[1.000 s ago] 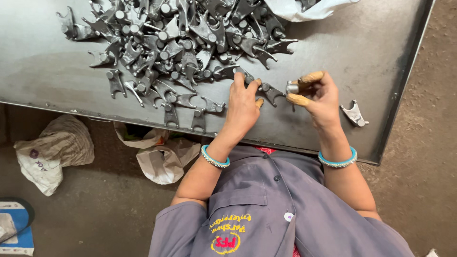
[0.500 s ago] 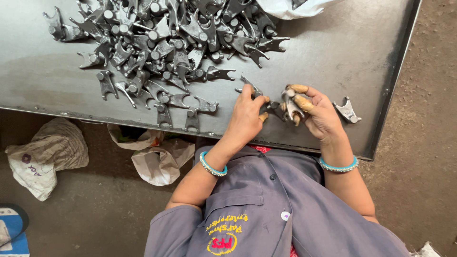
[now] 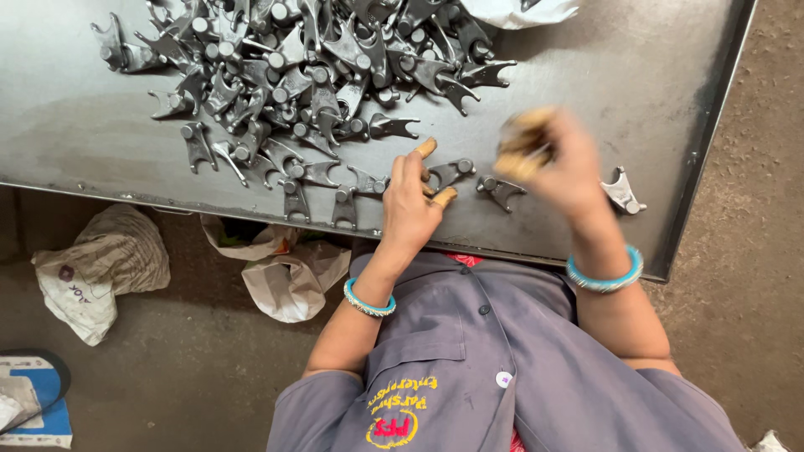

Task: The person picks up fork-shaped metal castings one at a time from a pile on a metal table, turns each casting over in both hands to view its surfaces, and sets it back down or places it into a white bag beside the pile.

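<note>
Head view, looking straight down. Left hand (image 3: 410, 197) lies flat on the dark steel tabletop (image 3: 75, 142), fingers loosely spread and gripping nothing; fingertips rest on a grey forked metal casting (image 3: 450, 172) at the near fringe of the heap. Thumb tip carries a tan wrap.

Right hand (image 3: 557, 163) is lifted above the tabletop and motion-blurred; fingers look curled, tan-wrapped tips bunched together. Cannot tell whether it holds anything.

A second forked casting (image 3: 501, 189) lies on the tabletop between the two hands, just beside the left fingertips. A lone casting (image 3: 624, 192) sits apart, to the right of the right hand, near the tabletop edge.

Main heap of castings (image 3: 293, 75) fills the far left half. Turquoise bangles on both wrists. Crumpled white bags (image 3: 100, 268) lie on the floor below the tabletop.
</note>
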A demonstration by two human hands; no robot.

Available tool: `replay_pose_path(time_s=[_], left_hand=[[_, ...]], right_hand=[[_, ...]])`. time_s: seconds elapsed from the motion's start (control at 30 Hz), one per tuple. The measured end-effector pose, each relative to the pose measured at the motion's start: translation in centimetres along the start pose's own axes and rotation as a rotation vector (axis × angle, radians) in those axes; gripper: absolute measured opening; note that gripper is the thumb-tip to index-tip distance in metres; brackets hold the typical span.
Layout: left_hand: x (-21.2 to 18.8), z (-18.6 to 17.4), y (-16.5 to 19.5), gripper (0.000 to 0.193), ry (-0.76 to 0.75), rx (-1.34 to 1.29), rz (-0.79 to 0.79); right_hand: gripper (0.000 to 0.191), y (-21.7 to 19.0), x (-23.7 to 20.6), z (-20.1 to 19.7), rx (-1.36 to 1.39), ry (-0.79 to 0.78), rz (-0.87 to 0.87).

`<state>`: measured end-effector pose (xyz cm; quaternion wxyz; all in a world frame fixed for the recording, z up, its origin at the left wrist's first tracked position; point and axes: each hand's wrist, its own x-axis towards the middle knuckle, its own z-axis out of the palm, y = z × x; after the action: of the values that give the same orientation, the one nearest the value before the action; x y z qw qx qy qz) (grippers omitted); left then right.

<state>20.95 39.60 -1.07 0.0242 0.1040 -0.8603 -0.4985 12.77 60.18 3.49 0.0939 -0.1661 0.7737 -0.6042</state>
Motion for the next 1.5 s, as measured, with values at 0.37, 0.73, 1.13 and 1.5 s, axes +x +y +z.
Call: replay_pose_path(time_s=[0.37,0.73,1.13,1.5], left_hand=[[0.4,1.4,-2.1,0.041,0.019,0.021,0.082],[-1.3,2.5,-2.9,0.039,-0.173,-0.332,0.24],[-1.1,4.0,-5.7,0.017,-0.357,-1.005,-0.28],[-0.7,2.9,-5.8,0.011,-0.218,-0.834,-0.25]], right_hand=[[0.039,7.2,-6.6,1.6,0.377,0.031,0.067],[0.051,10.6,-8.4,1.2,1.085,0.136,0.361],[0.023,10.7,-8.3,1.6,0.64,0.075,0.46],[0.024,3.9,-3.9,-2.7,0.005,-0.435,0.638]])
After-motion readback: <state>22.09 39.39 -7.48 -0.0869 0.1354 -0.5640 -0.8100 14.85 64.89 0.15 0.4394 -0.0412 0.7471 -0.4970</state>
